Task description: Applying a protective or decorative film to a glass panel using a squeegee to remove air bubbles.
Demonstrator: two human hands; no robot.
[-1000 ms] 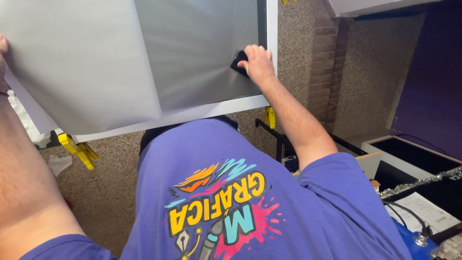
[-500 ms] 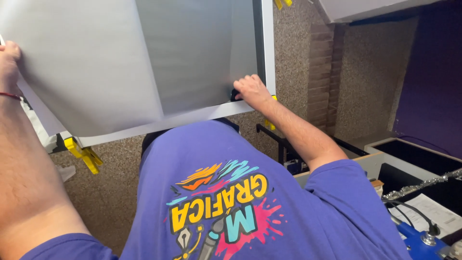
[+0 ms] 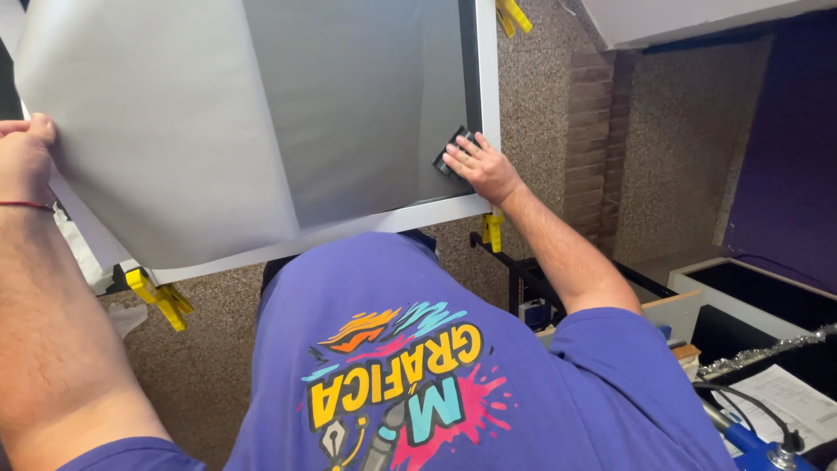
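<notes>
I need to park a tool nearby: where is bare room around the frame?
The speckled floor between the frame's right edge and the purple wall lies bare. Lower right is crowded: paper, cables, black tray.

Left grip (image 3: 24, 157) fisted, right grip (image 3: 478, 166) flat — arms outstretched

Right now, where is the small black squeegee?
In the head view, the black squeegee sits under the right hand, pressed on the grey sheet near the white frame's right edge.
</notes>
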